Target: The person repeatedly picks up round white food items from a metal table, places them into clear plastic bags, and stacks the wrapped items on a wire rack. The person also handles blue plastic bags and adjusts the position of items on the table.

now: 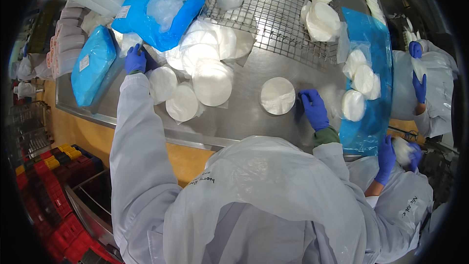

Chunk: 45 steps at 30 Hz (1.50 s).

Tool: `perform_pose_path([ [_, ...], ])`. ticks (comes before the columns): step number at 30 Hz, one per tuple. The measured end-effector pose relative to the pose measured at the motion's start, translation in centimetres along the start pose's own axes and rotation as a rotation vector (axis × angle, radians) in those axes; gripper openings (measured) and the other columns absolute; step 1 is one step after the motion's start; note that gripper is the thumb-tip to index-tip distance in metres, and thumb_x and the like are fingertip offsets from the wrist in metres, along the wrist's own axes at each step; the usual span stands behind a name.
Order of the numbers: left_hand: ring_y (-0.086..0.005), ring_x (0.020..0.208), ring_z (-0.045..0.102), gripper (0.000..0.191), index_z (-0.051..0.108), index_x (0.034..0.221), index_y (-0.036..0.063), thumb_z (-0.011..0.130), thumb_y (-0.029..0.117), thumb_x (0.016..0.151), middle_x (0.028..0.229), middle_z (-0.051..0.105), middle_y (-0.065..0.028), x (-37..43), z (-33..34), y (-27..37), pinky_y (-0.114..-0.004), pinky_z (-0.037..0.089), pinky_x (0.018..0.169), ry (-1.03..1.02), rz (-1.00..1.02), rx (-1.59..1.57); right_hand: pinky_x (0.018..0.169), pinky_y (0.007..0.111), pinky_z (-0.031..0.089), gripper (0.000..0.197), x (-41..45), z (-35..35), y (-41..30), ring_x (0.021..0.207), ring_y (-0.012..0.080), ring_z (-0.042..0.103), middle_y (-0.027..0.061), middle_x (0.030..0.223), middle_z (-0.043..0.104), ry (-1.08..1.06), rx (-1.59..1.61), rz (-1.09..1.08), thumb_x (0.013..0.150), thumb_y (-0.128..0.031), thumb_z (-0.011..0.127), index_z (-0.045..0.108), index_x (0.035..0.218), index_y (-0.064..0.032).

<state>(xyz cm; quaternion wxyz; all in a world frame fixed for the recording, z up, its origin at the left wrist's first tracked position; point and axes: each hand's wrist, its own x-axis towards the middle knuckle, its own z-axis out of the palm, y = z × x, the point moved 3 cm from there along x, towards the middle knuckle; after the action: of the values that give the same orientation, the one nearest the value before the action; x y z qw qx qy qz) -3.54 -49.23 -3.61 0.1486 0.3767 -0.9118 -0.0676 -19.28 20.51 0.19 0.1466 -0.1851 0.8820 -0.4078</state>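
Observation:
Both my hands wear blue gloves over a stainless steel table (242, 124). My left hand (135, 59) reaches to a small clear plastic bag (130, 42) between two blue bags; whether its fingers grip it, I cannot tell. Just right of a round white disc stack (277, 96), my right hand (314, 108) is low over the steel with its fingers bent; whether it holds anything is unclear. Between my hands lie several round white discs (211, 82) in thin clear wrap, some overlapping.
A wire rack (278, 18) with more white discs stands at the back. Blue bags (93, 66) and stacked white tubs (67, 40) are at left. A blue plastic sheet (366, 132) bearing wrapped discs lies right. Two gloved co-workers are at the right; red crates (55, 190) stand lower left.

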Motion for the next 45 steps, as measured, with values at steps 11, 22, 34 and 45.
perform_pose_path([
  [11, -0.0352, 0.091, 0.067, 0.026, 0.061, 0.104, 0.0030, 0.048, 0.025, 0.098, 0.101, 0.067, -0.0189, 3.9, -1.5, -6.2, -0.046, 0.055, 0.082, 0.242, -0.460, -0.024, 0.084, 0.040, 0.048, 0.010, -0.3, 1.0, 1.3, 0.093, 0.0346, 0.061, 0.0140, 0.097, 0.061, 0.139, 0.052, -0.072, 0.093, -0.010, 0.060, 0.064, 0.101, -0.0040],
  [22, -0.0320, 0.093, 0.063, 0.018, 0.064, 0.106, 0.0061, 0.058, 0.021, 0.097, 0.101, 0.065, -0.0153, -17.1, -6.7, 19.1, -0.040, 0.049, 0.084, 0.122, 0.321, -0.393, 0.084, 0.042, 0.046, 0.013, -0.9, 2.4, 0.4, 0.092, 0.0351, 0.057, 0.0145, 0.096, 0.058, 0.336, -0.227, -0.290, 0.089, 0.000, 0.059, 0.060, 0.100, -0.0051],
  [34, -0.0283, 0.109, 0.060, 0.050, 0.058, 0.134, 0.0042, 0.068, 0.014, 0.086, 0.123, 0.061, -0.0186, -2.7, -4.4, 14.7, -0.038, 0.048, 0.095, 0.158, -0.437, -0.680, 0.081, 0.044, 0.046, 0.010, -1.0, 2.2, 0.1, 0.089, 0.0362, 0.058, 0.0154, 0.093, 0.059, 0.362, -0.206, -0.385, 0.087, -0.001, 0.061, 0.061, 0.095, -0.0053],
  [45, -0.0173, 0.097, 0.057, 0.050, 0.064, 0.130, 0.0011, 0.050, -0.005, 0.083, 0.125, 0.062, -0.0130, -10.9, -15.2, 6.2, -0.029, 0.048, 0.080, 0.629, -0.220, -0.984, 0.079, 0.045, 0.046, 0.010, -1.9, 2.0, -1.1, 0.089, 0.0370, 0.058, 0.0154, 0.094, 0.059, 0.385, -0.238, -0.388, 0.087, -0.001, 0.059, 0.061, 0.096, -0.0038],
])
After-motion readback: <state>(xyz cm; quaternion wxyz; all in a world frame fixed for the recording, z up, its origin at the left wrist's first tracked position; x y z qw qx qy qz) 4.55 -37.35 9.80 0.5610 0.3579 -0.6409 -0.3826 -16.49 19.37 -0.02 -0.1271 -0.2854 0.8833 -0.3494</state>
